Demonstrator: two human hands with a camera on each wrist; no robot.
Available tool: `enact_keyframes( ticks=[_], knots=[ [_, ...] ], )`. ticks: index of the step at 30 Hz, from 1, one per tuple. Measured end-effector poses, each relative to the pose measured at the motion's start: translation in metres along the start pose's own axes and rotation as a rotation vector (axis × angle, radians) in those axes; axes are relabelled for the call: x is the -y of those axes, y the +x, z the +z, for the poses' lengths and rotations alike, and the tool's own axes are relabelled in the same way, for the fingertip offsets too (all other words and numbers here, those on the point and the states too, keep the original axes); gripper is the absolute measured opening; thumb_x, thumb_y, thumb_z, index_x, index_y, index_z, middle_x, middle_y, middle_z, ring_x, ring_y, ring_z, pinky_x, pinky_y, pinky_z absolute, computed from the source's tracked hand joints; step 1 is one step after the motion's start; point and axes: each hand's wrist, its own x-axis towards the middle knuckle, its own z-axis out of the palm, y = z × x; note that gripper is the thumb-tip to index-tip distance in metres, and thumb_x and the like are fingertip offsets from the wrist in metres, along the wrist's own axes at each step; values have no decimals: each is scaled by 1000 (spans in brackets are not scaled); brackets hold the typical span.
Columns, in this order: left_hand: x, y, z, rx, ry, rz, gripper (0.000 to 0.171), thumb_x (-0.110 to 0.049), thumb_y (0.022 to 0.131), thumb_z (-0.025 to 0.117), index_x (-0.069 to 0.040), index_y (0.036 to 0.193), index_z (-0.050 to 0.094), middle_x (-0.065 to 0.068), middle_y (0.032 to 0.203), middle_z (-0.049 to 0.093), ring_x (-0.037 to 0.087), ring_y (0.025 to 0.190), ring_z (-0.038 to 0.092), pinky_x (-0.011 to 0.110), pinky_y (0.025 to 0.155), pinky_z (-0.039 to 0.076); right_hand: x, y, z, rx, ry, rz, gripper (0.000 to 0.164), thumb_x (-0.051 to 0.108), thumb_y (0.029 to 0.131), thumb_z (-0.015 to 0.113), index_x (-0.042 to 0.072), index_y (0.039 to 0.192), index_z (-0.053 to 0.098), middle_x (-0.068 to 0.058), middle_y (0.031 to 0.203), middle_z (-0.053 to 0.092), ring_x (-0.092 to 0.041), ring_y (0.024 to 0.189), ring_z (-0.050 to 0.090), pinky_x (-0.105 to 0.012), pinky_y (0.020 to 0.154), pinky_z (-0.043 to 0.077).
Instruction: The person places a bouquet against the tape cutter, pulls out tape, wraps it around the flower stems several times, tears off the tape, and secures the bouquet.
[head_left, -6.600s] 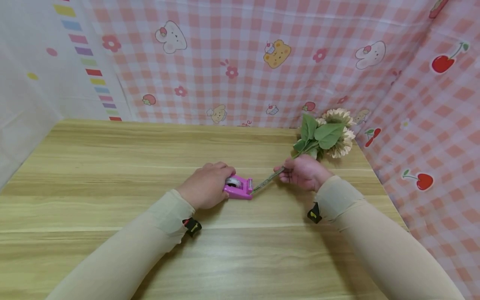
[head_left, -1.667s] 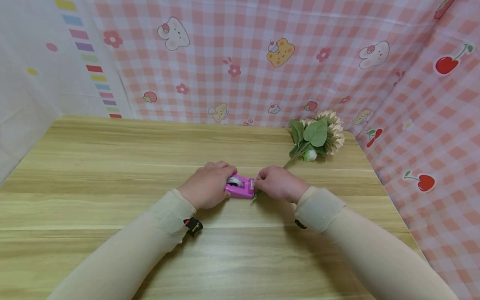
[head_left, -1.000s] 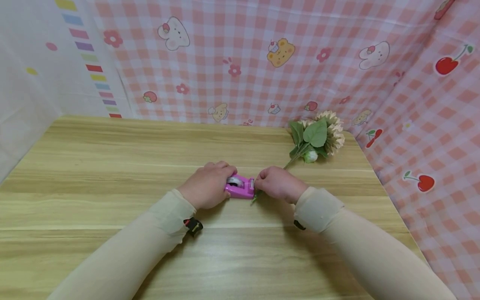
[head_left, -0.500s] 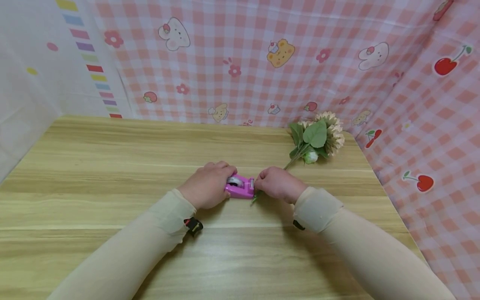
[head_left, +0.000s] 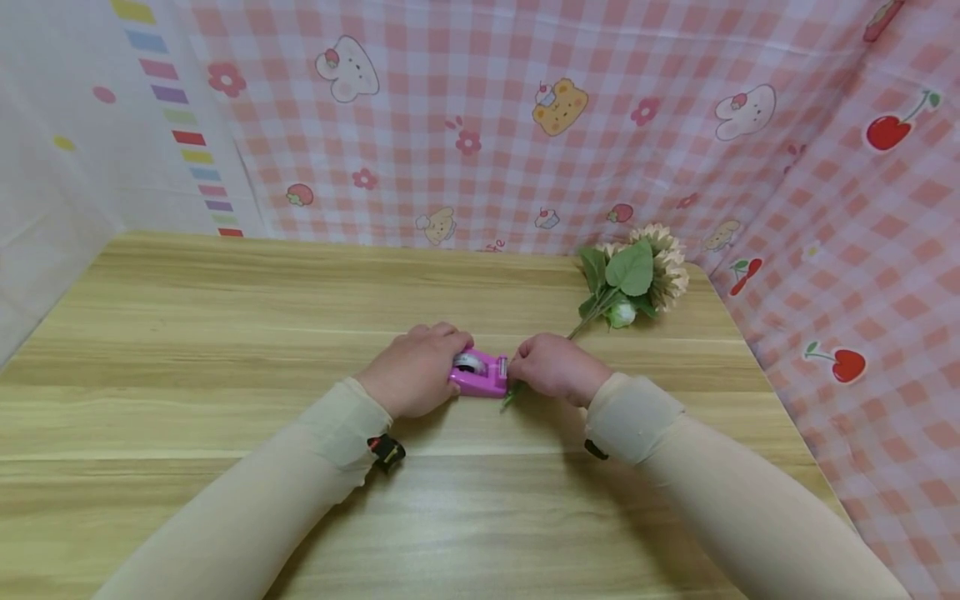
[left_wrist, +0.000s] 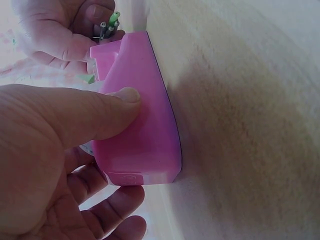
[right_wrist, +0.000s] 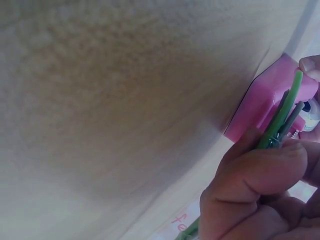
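My left hand [head_left: 411, 371] grips the rear of a pink tape dispenser [head_left: 483, 384] on the table; its thumb presses the dispenser's side in the left wrist view. A roll of clear tape [head_left: 468, 363] sits inside it. Right at the dispenser's cutter end, my right hand [head_left: 558, 367] holds the stems [right_wrist: 280, 117] of a bunch of artificial flowers between curled fingers. Green and dark stem ends poke out past those fingers, with something shiny and clear around them. Beyond the hand lie cream blooms [head_left: 667, 271] and green leaves [head_left: 630, 267]. Whether the fingertips touch the tape's end is hidden.
The wood-grain table [head_left: 225, 333] spreads around both hands. Behind it hangs a pink checked cloth [head_left: 480, 100] with cartoon prints, and more cloth [head_left: 885, 292] borders the right side. The blooms lie close to the back right corner.
Compared with the oldest frame, my right hand has moved left to the dispenser's cutter, and the flowers have shifted slightly left. Over the last second, the hands have hardly moved.
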Motion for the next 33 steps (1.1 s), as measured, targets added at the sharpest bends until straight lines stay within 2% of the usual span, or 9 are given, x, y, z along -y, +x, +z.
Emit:
enact_keyframes(
  ticks=[22,29,33],
  knots=[
    [0,0,-1,3,2,0,64,-25,97,75,-13,155,50,9,160,50,35,144,50,52,124,39,2,-1,1,14,11,33,21,21,99,61,10,87,73,1,69,53,-15,65,50,-27,58,43],
    [0,0,-1,4,8,1,66,-25,97,75,-12,156,50,9,161,49,35,143,51,52,124,40,-1,-1,2,24,-47,32,20,22,97,64,10,83,72,2,65,54,-13,60,49,-26,56,43],
    [1,0,-1,3,9,4,67,-25,97,76,-12,156,49,10,161,49,36,144,50,52,124,39,-5,-2,5,22,-95,42,18,21,98,63,10,86,72,-1,71,61,-14,62,54,-27,58,47]
  ],
)
